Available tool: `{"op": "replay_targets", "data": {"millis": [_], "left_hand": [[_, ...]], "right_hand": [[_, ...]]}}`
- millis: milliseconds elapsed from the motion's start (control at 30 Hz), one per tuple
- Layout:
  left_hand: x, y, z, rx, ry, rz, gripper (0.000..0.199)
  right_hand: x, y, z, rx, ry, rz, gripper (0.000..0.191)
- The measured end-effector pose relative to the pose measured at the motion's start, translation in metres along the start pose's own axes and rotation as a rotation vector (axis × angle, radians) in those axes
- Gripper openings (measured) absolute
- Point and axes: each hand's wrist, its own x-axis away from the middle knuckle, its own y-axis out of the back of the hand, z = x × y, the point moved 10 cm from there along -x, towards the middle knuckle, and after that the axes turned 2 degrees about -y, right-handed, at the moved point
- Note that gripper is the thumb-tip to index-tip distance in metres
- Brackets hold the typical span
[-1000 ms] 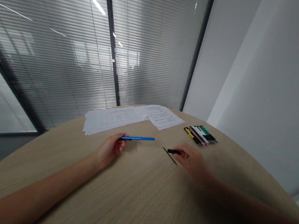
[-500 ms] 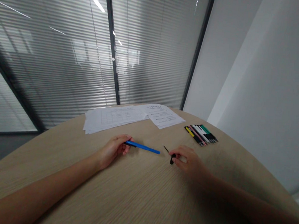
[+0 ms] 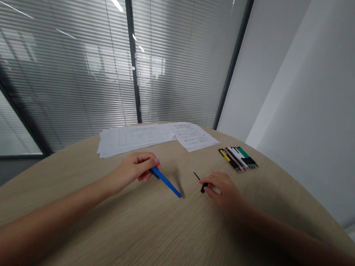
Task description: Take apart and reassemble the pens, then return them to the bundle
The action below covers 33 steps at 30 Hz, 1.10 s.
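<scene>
My left hand is closed on a blue pen, gripping its upper end between thumb and fingers. The pen tilts down to the right, its far end close to the tabletop. To the right, my right hand pinches a small black piece with a rounded end. A thin dark rod juts out to the left from those same fingers; whether it joins the black piece I cannot tell. A gap of bare wood separates the pen's end from my right fingertips.
Several pens lie side by side behind my right hand, in black, yellow, pink, white and green. Printed paper sheets overlap at the back of the round wooden table. Behind it stands a glass partition with blinds.
My left hand has turned the blue pen, so its far end has swung down and towards me. My right hand has hardly moved.
</scene>
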Motion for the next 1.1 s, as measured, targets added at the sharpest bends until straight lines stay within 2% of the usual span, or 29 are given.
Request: {"op": "replay_targets", "data": {"millis": [300, 500, 600, 833, 967, 1100], "left_hand": [[0.008, 0.013, -0.038, -0.091, -0.146, -0.091, 0.021], [0.015, -0.006, -0.053, -0.323, -0.274, 0.003, 0.021], [0.019, -0.011, -0.058, -0.379, -0.33, 0.007, 0.021], [0.022, 0.002, -0.065, -0.279, -0.303, -0.078, 0.019], [0.02, 0.012, -0.063, -0.189, -0.232, -0.141, 0.021], [0.019, 0.024, -0.06, -0.151, -0.223, -0.224, 0.022]], "right_hand": [[0.003, -0.004, 0.009, 0.038, 0.074, 0.032, 0.026], [0.003, -0.005, 0.015, 0.078, 0.097, 0.046, 0.028], [0.004, -0.005, 0.016, 0.081, 0.098, 0.052, 0.028], [0.005, -0.005, 0.017, 0.081, 0.098, 0.066, 0.031], [0.005, -0.006, 0.016, 0.066, 0.086, 0.074, 0.031], [0.004, -0.004, 0.01, 0.049, 0.032, 0.056, 0.032]]}}
